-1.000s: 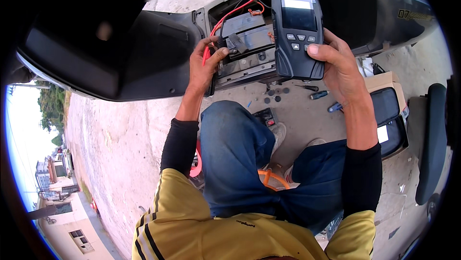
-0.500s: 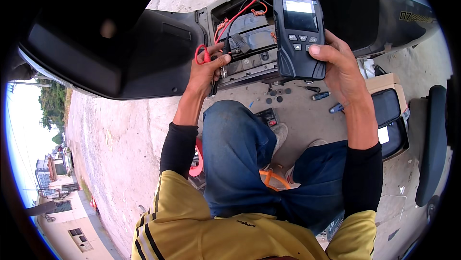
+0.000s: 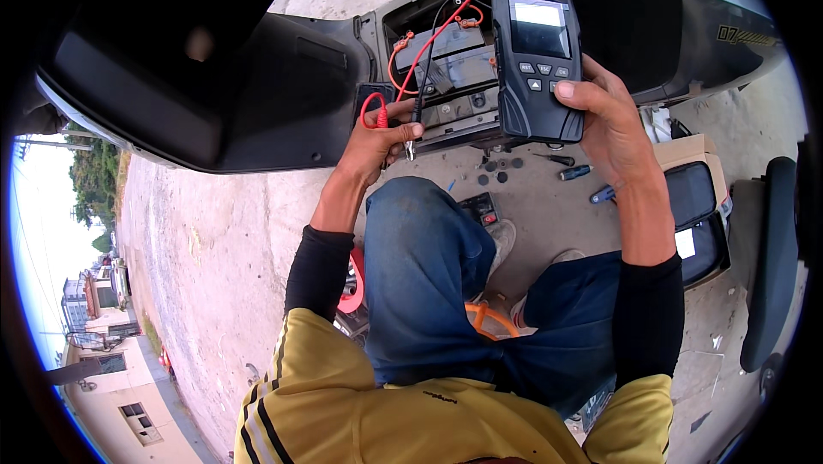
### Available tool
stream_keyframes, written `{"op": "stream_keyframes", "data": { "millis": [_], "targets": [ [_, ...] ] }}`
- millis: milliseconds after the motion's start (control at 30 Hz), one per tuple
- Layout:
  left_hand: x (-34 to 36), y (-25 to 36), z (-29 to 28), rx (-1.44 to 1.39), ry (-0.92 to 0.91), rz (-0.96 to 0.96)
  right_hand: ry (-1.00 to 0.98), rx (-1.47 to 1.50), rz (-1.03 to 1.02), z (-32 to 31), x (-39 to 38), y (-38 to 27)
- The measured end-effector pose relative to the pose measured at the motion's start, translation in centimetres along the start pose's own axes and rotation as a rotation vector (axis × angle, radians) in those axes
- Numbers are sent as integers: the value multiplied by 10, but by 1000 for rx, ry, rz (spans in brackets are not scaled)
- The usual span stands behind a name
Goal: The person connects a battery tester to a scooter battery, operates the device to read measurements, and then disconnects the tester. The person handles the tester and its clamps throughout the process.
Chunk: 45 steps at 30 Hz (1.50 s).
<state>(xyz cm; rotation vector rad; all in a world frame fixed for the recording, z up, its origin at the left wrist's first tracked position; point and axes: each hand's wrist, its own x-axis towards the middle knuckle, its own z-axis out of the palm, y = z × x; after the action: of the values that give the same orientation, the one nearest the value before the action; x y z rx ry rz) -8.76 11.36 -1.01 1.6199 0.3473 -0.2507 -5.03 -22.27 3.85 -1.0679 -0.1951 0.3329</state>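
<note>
My right hand (image 3: 604, 125) grips a black handheld tester (image 3: 538, 65) with a lit screen, thumb on its buttons. My left hand (image 3: 375, 144) is closed on the red and black test leads (image 3: 382, 118), a metal clip showing below the thumb. Behind both hands, an open compartment in a dark scooter body (image 3: 240, 95) holds grey batteries (image 3: 447, 69) with orange terminal wires. Red and black cables run from the top of the tester across the batteries toward my left hand.
Below the scooter, round caps (image 3: 493, 171), screwdrivers (image 3: 573, 172) and a black-red item (image 3: 481, 207) lie on the concrete. An open box with a black case (image 3: 690, 189) stands right, beside a dark padded seat (image 3: 767, 267). An orange ring (image 3: 493, 320) sits between my legs.
My left hand has moved down and slightly right with the leads, and the black lead now hangs lower with its clip showing. The tester has shifted only slightly right in the view.
</note>
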Motion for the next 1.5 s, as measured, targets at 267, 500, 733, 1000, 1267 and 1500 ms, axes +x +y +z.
{"op": "stream_keyframes", "data": {
  "millis": [267,500,733,1000,1267,1500],
  "targets": [
    [-2,2,4,-86,-138,42,-11,-10,18,1,0,0],
    [0,-3,5,-214,-73,21,-17,7,8,4,1,1],
    [-4,-8,-4,-394,-271,17,-22,46,7,5,2,-2],
    [3,-14,-18,-407,-400,176,-28,104,-46,3,5,0],
    [-1,3,-13,-281,-228,278,-80,140,-52,4,3,-2],
    [2,15,-12,-34,-106,286,-101,118,-48,4,4,-1]
  ]
}}
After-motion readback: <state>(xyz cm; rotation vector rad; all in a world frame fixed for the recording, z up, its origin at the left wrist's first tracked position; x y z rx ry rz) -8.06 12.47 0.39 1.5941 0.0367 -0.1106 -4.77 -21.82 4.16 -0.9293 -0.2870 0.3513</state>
